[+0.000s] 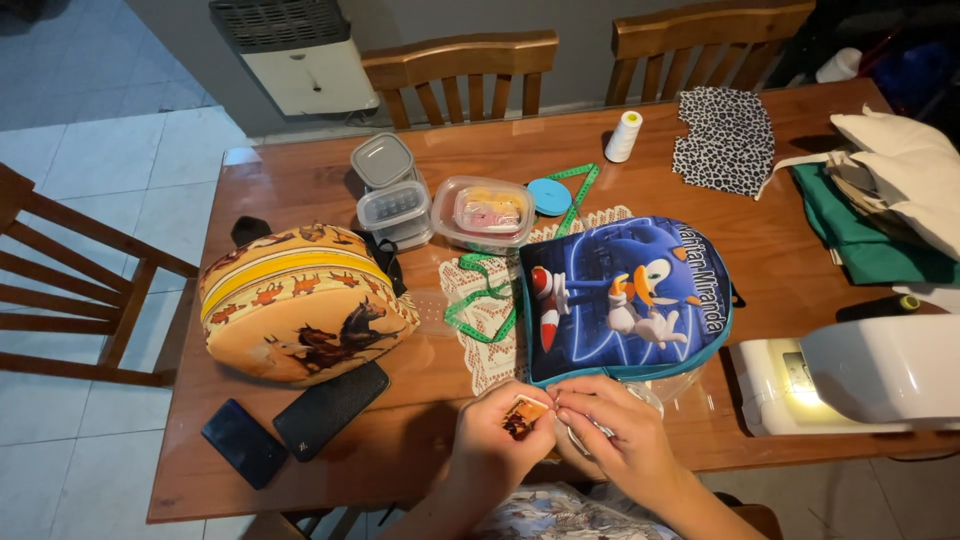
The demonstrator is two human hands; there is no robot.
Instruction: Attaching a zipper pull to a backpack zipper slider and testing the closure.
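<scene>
At the table's near edge, left hand (492,432) and right hand (612,432) meet. Their fingers pinch a small orange-brown patch (523,415) together, raised for close work beside the blue cartoon backpack (625,297).

Your left hand (492,432) and right hand (612,432) pinch a small printed cloth patch (524,416), matt, orange and brown. Wooden table (300,185) under you: varnished, glossy, throwing window glare. Blue backpack (625,296): smooth, slightly shiny printed fabric. Orange backpack (300,305) to the left: matt printed cloth. Cream lace doily (490,345): open, rough weave. Far containers (484,212): clear plastic, glossy. Two phones (290,425) near left: dark, smooth. Sewing machine (860,375) right: white glossy plastic. Spotted cloth (727,140) far right: matt.
</scene>
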